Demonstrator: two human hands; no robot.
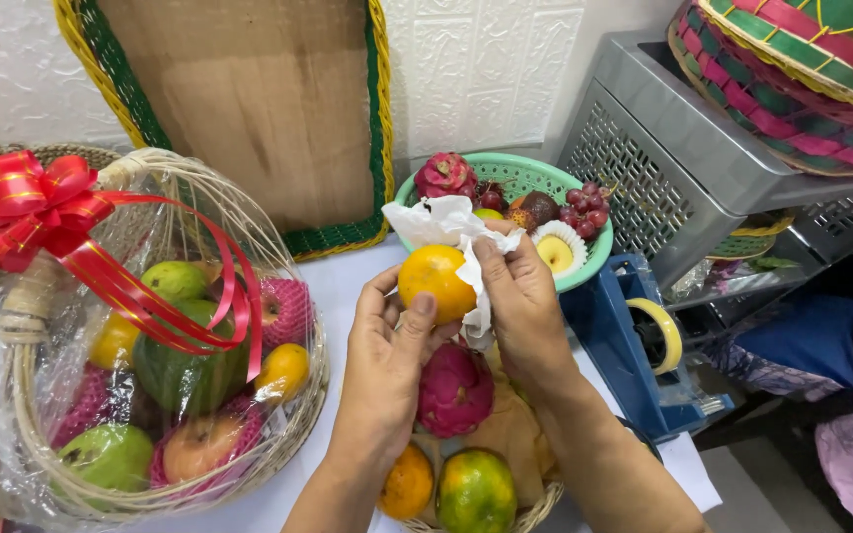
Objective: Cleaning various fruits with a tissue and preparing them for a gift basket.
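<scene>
My left hand (387, 341) holds an orange (433, 280) from below and the left, thumb on its front. My right hand (517, 296) presses a crumpled white cloth or tissue (441, 223) against the orange's right side and top. Directly under my hands sits an open wicker basket (535, 511) with a pink dragon fruit (454, 390), an orange (408, 484) and a green-orange citrus (476, 491) on brown paper.
A wrapped wicker fruit basket (165, 345) with a red ribbon bow (32, 202) stands at left. Behind my hands a green plastic basket (545, 183) holds dragon fruit, grapes and other fruit. A blue tape dispenser (634, 341) and grey metal rack (683, 158) are at right.
</scene>
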